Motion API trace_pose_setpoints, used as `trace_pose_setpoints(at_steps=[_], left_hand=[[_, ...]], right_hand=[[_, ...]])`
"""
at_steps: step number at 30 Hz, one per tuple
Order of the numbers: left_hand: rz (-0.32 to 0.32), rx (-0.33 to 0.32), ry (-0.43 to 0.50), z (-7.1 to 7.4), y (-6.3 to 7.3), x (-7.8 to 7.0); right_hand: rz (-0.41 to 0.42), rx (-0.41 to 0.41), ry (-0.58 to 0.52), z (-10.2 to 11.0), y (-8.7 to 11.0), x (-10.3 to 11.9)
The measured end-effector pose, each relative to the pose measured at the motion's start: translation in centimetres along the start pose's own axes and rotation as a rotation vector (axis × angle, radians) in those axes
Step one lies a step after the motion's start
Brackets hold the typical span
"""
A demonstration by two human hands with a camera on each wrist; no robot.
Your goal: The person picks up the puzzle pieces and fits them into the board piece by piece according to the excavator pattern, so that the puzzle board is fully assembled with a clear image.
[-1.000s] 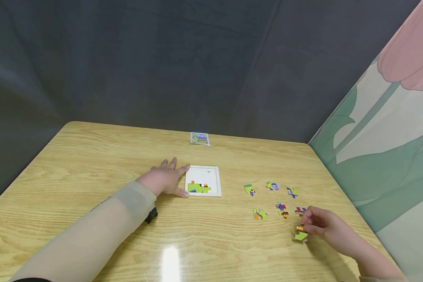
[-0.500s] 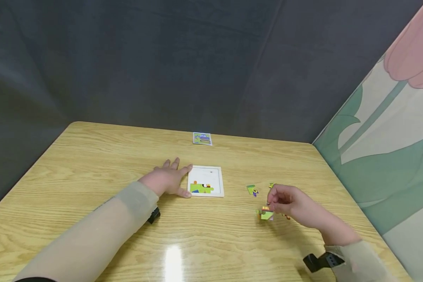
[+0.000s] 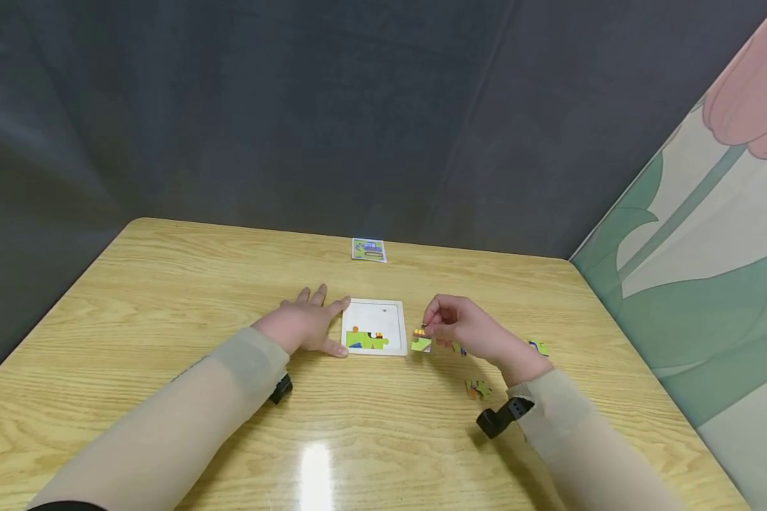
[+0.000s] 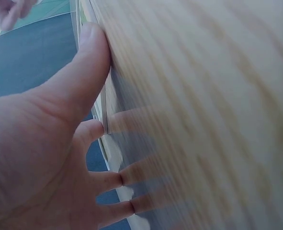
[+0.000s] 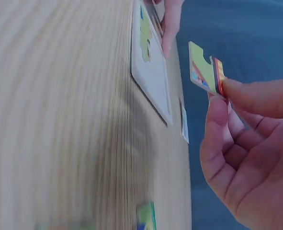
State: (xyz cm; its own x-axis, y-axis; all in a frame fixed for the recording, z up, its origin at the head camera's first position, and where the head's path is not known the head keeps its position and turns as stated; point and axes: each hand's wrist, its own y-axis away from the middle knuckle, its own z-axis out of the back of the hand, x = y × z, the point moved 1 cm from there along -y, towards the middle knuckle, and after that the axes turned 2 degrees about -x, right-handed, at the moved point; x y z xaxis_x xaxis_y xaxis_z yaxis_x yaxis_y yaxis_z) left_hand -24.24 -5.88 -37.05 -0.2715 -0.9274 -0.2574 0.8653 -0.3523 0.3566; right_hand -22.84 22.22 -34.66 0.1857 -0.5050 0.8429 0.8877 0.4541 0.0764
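My right hand (image 3: 463,325) pinches a green puzzle piece (image 5: 204,67) with a red and yellow edge between thumb and fingers, held above the table just right of the puzzle tray (image 3: 383,319). The white, square tray has joined green pieces (image 3: 366,341) along its near left side; the rest of its floor shows white. My left hand (image 3: 303,325) lies with fingers spread at the tray's left edge, thumb and forefinger touching its corners. In the left wrist view the left thumb (image 4: 86,67) lies along the tray's side.
Loose puzzle pieces lie right of the tray, among them a green and orange piece (image 3: 477,389) and a green and blue one (image 3: 540,348); the right hand hides others. A small picture card (image 3: 368,250) lies near the table's far edge, before a dark curtain (image 3: 332,128).
My right hand has carried the pinched puzzle piece left from the loose pieces to beside the tray. My left hand has stayed at the tray's left edge.
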Motion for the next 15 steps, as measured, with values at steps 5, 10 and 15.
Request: trace_pose_setpoints(at_steps=[5, 10, 15], left_hand=[[-0.001, -0.001, -0.008, -0.1, -0.1, 0.0], [0.0, -0.005, -0.008, -0.2, -0.1, 0.1], [-0.003, -0.003, -0.003, -0.2, -0.1, 0.2]], right_hand=[[-0.056, -0.03, 0.04, -1.2, -2.6, 0.1], [-0.065, -0.025, 0.061, -2.2, -4.3, -0.1], [-0.095, 0.002, 0.051, -2.8, -4.9, -0.5]])
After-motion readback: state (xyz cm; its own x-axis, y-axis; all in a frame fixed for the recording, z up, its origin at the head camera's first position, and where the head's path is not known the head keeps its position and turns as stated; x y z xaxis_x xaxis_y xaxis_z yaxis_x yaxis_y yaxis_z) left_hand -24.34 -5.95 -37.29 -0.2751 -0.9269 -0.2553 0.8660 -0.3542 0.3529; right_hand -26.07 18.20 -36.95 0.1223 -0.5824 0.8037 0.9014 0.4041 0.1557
